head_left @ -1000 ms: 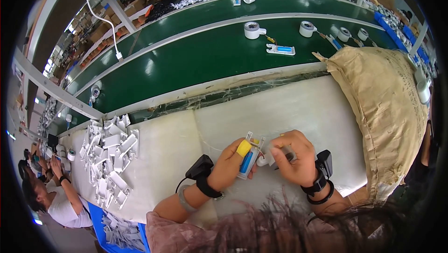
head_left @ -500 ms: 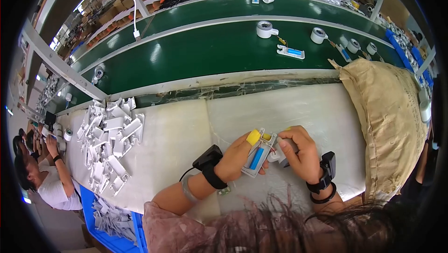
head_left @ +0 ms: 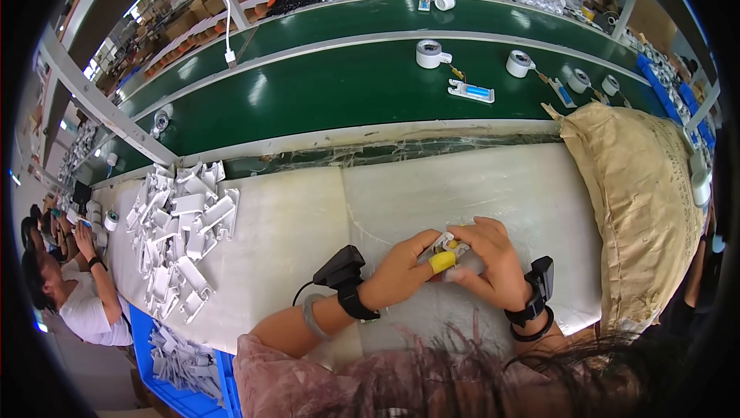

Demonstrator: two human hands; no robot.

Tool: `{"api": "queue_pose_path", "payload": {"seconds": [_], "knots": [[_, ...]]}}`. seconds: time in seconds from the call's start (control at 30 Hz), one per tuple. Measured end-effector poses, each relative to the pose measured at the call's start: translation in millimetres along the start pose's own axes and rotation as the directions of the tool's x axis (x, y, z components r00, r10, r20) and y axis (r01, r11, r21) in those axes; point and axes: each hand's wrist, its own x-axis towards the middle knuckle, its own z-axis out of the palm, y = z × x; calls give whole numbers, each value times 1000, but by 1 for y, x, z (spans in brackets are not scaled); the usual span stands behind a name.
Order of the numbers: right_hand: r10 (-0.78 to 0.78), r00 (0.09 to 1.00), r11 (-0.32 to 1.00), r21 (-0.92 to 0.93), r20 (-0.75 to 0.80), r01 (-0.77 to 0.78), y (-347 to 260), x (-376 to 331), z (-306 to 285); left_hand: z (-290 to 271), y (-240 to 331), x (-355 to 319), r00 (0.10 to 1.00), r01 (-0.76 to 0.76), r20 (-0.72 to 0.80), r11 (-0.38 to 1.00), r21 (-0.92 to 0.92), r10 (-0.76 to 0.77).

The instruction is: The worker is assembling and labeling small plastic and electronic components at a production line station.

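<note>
Close together over the near right part of the pale worktable [head_left: 301, 202], both my hands are closed round a small white plastic casing [head_left: 445, 244]. My left hand [head_left: 401, 270] grips its left side, its thumb in a yellow finger cover lying across the front. From the right, my right hand [head_left: 493, 260] curls its fingers over the casing's top end, thumb below. Between my palms shows a bit of a pale part [head_left: 467, 261], mostly hidden. The casing is now tilted so that its blue cell, seen earlier, is out of sight.
White plastic housings [head_left: 181, 225] lie heaped at left, above a blue bin [head_left: 185, 395] of similar pieces. A brown sack [head_left: 632, 210] stands at right. Beyond the table, a green conveyor [head_left: 308, 86] carries round white units [head_left: 432, 54] wired to casings. A co-worker [head_left: 92, 294] sits far left.
My hands have drawn together and turned the casing, so its open face with the blue cell no longer shows. Units on the conveyor have shifted slightly left.
</note>
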Motion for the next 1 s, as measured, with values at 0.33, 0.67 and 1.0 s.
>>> {"api": "queue_pose_path", "payload": {"seconds": [0.33,0.67,1.0], "knots": [[-37,999,999,19,39,36,0,-2,8,-1,-6,-5,969,-245,72,904,350,235],[64,993,997,-40,-99,-68,-4,-5,2,-14,8,9,977,190,120,978,-90,-179],[1,994,1000,-30,-110,-5,-5,-9,5,-186,46,82,857,23,-515,999,30,-4]]}}
